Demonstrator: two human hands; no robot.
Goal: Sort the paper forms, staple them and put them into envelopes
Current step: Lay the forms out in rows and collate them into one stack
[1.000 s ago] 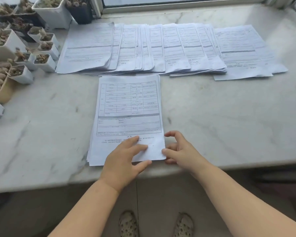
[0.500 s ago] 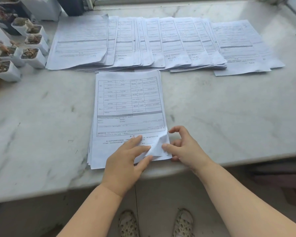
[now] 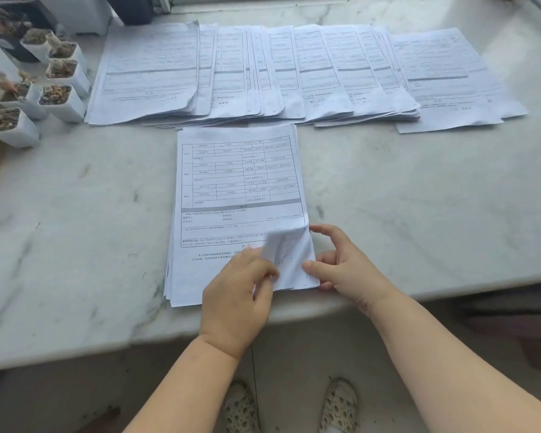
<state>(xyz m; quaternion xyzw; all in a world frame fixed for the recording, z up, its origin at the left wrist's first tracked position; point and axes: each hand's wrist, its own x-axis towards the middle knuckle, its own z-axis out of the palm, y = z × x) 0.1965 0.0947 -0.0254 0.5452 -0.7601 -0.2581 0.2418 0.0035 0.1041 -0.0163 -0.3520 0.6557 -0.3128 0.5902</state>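
At the near right corner of the front stack, the left hand is pinching the curled corner of the top sheet between thumb and fingertips, peeling it clear of the forms beneath so that only 1 page comes away. The right hand is lying just beside the stack's right edge with fingers loosely spread, thumb tip touching the lifted corner, apparently steadying the lower sheets against sliding; it is gripping nothing. The stack itself is sitting squared near the front edge of the marble counter, close to the body, probably for easy reach. Farther back, a row of overlapping form piles is fanning across the counter, each offset so that its printed face is showing, which suggests sorted categories awaiting the next sheet. Small potted succulents are standing at the far left, well apart from the papers. No stapler or envelope is visible; sorting appears unfinished.
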